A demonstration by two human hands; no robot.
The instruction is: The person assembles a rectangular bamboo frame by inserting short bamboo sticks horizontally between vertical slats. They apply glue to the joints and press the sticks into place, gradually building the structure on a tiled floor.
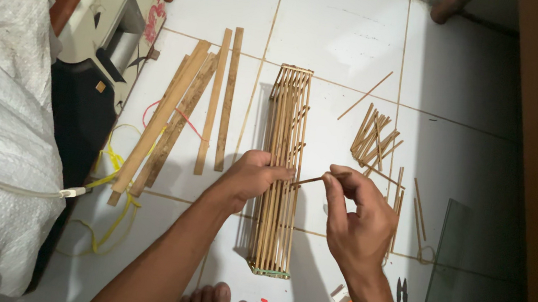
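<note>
bamboo stick cage (281,173) lies on the tiled floor (339,36); left hand (251,178) fingers clench its frame, right hand (356,214) fingers pinch a thin stick (310,178), threading it between bars; careful alignment needed.

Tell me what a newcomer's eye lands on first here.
First, the tall bamboo-stick frame lying on the white tiled floor at centre, with the left hand gripping its side. Beside it, the right hand pinches a thin stick pointed at the frame. Flat bamboo slats lie to the left, loose short sticks to the right.
</note>
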